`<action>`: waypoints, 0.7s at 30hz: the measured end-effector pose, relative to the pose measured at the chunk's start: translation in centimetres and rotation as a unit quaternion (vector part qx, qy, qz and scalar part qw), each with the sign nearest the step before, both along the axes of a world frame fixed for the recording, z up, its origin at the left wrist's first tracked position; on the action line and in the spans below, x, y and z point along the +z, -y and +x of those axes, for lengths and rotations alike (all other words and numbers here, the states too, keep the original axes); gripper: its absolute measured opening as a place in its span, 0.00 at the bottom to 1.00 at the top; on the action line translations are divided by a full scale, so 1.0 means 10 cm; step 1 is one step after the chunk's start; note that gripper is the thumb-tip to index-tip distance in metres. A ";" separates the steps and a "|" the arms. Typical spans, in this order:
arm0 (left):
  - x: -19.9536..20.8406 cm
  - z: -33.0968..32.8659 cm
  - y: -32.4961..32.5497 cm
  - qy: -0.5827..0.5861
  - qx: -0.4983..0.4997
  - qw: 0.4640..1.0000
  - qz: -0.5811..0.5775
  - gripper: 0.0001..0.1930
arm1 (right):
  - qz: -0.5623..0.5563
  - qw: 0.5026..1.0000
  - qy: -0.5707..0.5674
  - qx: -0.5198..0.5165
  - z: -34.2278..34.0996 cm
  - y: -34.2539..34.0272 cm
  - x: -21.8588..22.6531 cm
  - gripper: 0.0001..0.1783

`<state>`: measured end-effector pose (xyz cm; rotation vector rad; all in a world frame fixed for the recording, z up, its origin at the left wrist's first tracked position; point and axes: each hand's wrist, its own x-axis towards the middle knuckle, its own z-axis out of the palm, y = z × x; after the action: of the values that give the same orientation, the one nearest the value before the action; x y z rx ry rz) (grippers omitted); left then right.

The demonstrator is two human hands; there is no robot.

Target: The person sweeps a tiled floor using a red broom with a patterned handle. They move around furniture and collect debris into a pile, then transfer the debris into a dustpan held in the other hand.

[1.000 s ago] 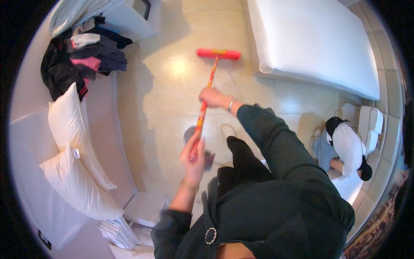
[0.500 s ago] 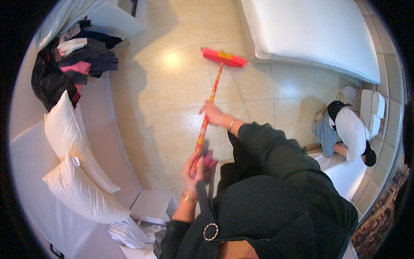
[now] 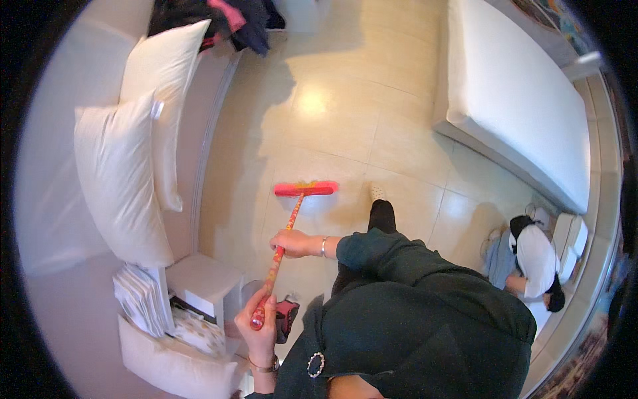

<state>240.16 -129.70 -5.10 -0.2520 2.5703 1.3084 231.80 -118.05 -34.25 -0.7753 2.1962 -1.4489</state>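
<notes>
Broom (image 3: pixel 286 229) slants from hands (image 3: pixel 292 243), red head pointing forward on floor (image 3: pixel 332 126).

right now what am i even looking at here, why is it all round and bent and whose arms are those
This is one picture from a wide fisheye camera worn on a person's head, looking down. That lens bends straight edges and rounds the frame. The dark-sleeved arms coming up from the bottom are the wearer's own.

Both hands grip a broom with a red and yellow handle: the left hand closes around the handle's top end, the right hand grips it further down. Its red head rests on the pale tiled floor.

To the left, two white pillows lie on a white surface, with a pile of clothes at the top. To the right is a white mattress. Lower right, another person in a white top is bent low.
</notes>
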 end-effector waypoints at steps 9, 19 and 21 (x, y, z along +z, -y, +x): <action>-0.24 -0.14 0.23 -0.070 -0.109 0.990 0.048 0.14 | 0.073 0.978 -0.144 -0.135 -0.34 -0.56 0.06 0.13; -2.10 -2.49 -1.73 -0.049 -0.247 0.957 0.145 0.18 | 0.234 0.901 -0.152 -0.332 -2.28 -3.23 -1.10 0.07; -2.28 -2.97 -2.04 -0.061 -0.275 0.951 0.124 0.17 | 0.271 0.887 -0.147 -0.343 -2.63 -3.60 -1.23 0.05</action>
<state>210.42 -109.34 -27.90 0.5680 2.2786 1.4193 205.54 -82.06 -46.53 0.0025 3.1017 -0.8834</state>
